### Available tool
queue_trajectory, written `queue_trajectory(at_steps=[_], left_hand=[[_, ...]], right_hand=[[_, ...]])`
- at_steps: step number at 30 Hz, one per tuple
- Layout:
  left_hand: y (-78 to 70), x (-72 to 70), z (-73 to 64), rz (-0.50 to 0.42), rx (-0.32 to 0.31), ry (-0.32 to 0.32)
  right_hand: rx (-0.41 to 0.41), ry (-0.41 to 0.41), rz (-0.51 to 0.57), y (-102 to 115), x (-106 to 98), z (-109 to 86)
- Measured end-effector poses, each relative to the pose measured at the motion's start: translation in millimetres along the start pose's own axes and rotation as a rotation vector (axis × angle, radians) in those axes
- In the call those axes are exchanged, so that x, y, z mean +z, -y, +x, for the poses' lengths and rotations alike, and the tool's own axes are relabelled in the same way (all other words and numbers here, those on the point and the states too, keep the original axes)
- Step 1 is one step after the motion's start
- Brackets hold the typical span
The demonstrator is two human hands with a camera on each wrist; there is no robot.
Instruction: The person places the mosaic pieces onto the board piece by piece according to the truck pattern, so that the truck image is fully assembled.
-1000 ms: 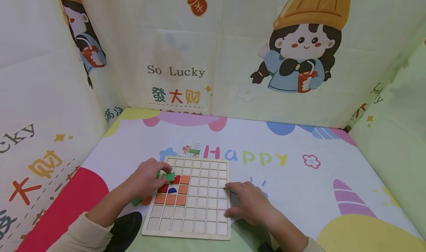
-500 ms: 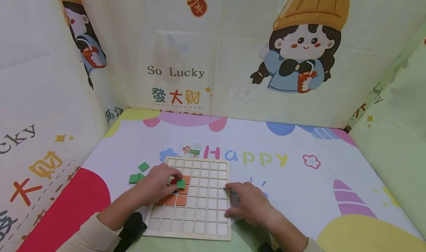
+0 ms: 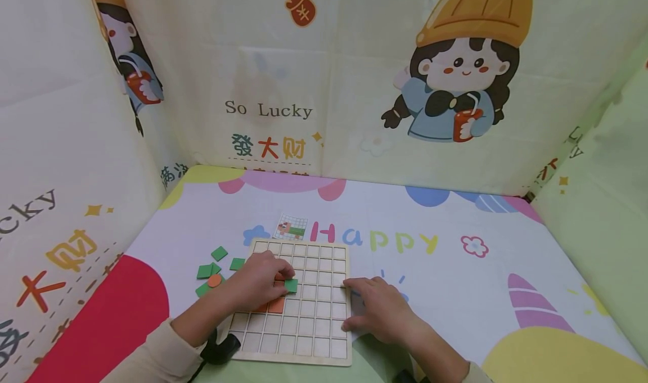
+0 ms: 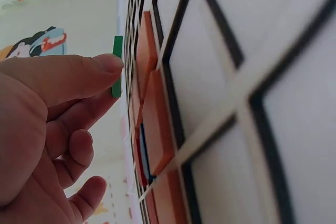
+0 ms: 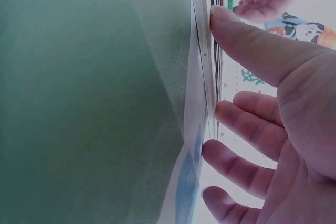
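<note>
My left hand pinches a green square tile between thumb and fingers, above the wooden grid board. In the left wrist view the green tile stands edge-on to the camera, apart from the board surface. Orange square tiles sit in cells beneath that hand, with a bit of blue and red beside them; the hand hides most of these in the head view. At the board's right edge rests my right hand, its thumb and index fingertips touching the rim, the other fingers loose.
Left of the board lie several loose green tiles and an orange round piece. A small card with a gridded colour picture lies behind the board's far edge. Printed cloth walls enclose the table at the back and sides.
My left hand has carried the green tile rightward across the board, past the orange tiles, uncovering the loose pieces on the left. The right hand has stayed at the board's edge.
</note>
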State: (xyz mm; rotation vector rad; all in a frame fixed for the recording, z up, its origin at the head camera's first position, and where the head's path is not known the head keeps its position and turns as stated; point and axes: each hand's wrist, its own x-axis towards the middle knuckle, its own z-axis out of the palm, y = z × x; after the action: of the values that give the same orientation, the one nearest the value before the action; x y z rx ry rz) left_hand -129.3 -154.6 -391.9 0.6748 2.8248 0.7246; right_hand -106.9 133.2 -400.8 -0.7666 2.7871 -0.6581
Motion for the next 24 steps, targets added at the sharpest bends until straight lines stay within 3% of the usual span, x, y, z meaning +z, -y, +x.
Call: queue_trajectory(at_steps=[13, 24], left_hand=[[-3.1, 5.0, 2.0, 0.007, 0.018, 0.024], [-4.9, 3.7, 2.6, 0.037, 0.05, 0.025]], right_hand=[[-0.016, -0.017, -0.017, -0.4, 0.3, 0.2], [0.006, 0.019, -0.004, 2.0, -1.8, 0.8]])
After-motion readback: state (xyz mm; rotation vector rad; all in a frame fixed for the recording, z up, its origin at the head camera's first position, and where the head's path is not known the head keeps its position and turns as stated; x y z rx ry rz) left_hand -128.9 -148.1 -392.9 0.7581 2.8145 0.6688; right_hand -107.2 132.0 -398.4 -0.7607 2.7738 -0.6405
